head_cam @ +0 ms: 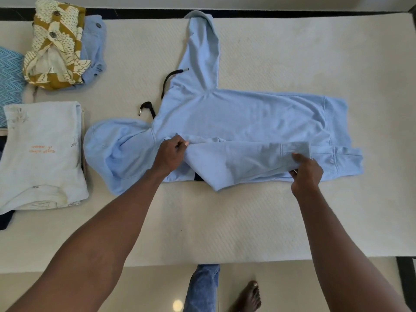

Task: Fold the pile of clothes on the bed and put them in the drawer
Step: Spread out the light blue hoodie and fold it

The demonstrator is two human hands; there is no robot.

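A light blue hoodie lies flat across the white mattress, hood to the left, waistband to the right. One sleeve points away toward the far edge. The near sleeve is folded over the body. My left hand pinches that sleeve at the shoulder end. My right hand grips its ribbed cuff near the waistband. Black drawstrings trail out beside the hood.
A pale folded shirt tops a stack at the left. Behind it sit a mustard patterned garment on a blue one, and a blue zigzag cloth. The mattress's near edge meets beige floor, where my jeans leg and bare foot show.
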